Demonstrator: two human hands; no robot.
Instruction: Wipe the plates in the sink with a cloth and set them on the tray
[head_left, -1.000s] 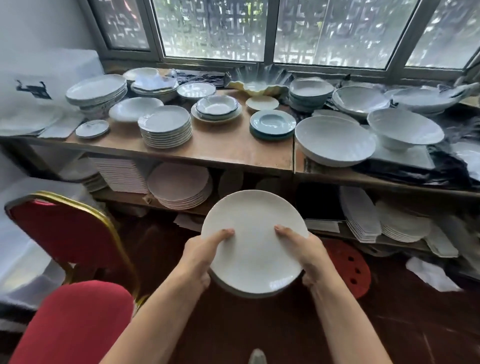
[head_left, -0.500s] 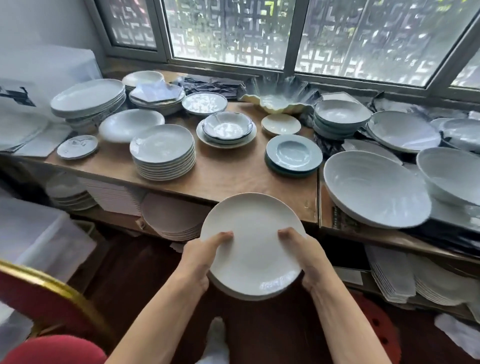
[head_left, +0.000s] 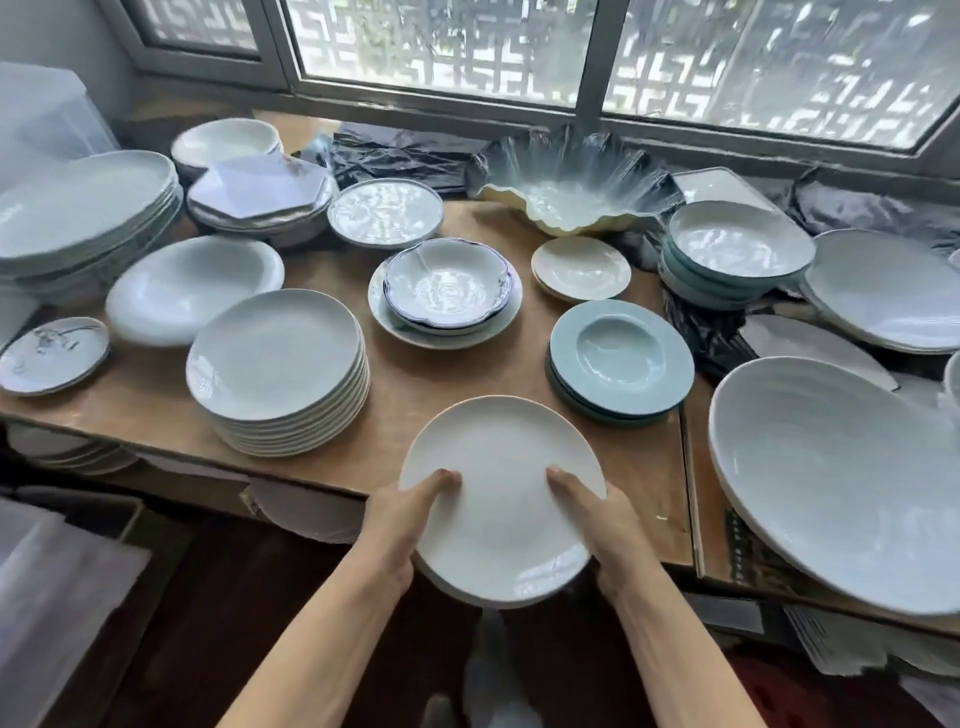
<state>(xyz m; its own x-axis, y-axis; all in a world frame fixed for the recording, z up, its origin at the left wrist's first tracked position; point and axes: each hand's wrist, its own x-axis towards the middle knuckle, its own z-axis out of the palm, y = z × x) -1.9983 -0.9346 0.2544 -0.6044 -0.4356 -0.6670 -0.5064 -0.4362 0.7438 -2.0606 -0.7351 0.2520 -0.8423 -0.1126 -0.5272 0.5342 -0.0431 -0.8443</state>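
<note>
A small stack of white plates (head_left: 501, 499) is held between both hands, over the near edge of a wooden table (head_left: 415, 395); only the rims of the lower plates show under the top one on the near side. The left hand (head_left: 402, 519) grips the stack's left rim, thumb lying across the top plate's face and fingers hidden beneath. The right hand (head_left: 597, 512) grips the right rim the same way, thumb on top, fingers out of sight below. The stack tilts slightly toward the person, and whether its far edge touches the table cannot be told.

Just beyond and left of the left hand stands a tall stack of white dinner plates (head_left: 278, 371). Further left lies a small patterned saucer (head_left: 52, 353), with a white oval dish (head_left: 192, 288) behind it. Straight ahead of the hands sits a blue-rimmed scalloped bowl (head_left: 447, 286) on a wider plate. Beyond the right hand rests a stack of pale blue wide-rimmed plates (head_left: 621, 358), and behind those a small cream plate (head_left: 582, 267). To the right of the right hand lies a large white shallow bowl (head_left: 841, 488). At the far side, under the window (head_left: 441, 47), stands a ruffled shell-shaped bowl (head_left: 566, 192).
</note>
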